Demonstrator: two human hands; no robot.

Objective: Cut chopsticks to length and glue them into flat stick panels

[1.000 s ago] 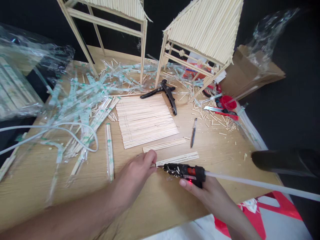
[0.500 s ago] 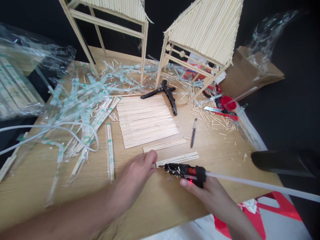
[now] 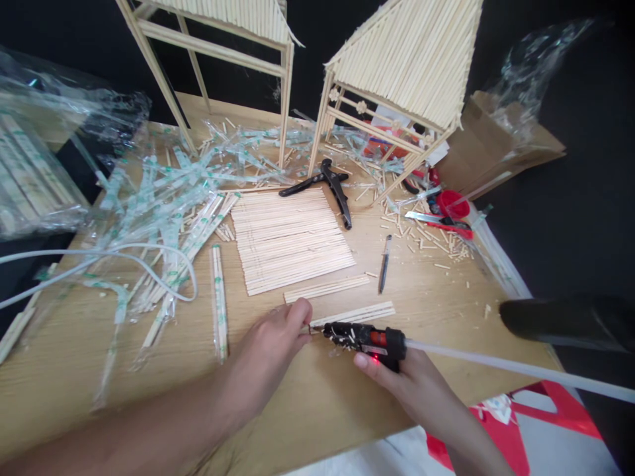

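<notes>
My right hand [image 3: 414,380] is wrapped round a black hot glue gun [image 3: 364,338] with a small red light and a long clear glue stick [image 3: 496,363] trailing from its back. Its nozzle points left, right at the fingertips of my left hand [image 3: 278,334]. There the fingers are pinched on something small, mostly hidden, possibly the end of a wooden stick. Just beyond the nozzle lies a strip of joined wooden sticks [image 3: 367,311]. A second narrow strip [image 3: 327,289] lies behind it, and further back is a flat panel of sticks [image 3: 292,244].
Black pliers-like tool [image 3: 335,185] rests at the panel's far edge; a pen [image 3: 383,264] lies right of it. Two stick-built house models [image 3: 407,73] stand behind. Wrappers [image 3: 149,192], wrapped chopsticks [image 3: 219,301], a white cable [image 3: 99,251], a utility knife [image 3: 439,223] and stick scraps surround the work.
The glue gun has shifted slightly left, bringing its nozzle closer to my left fingertips. My left hand has stayed in nearly the same place.
</notes>
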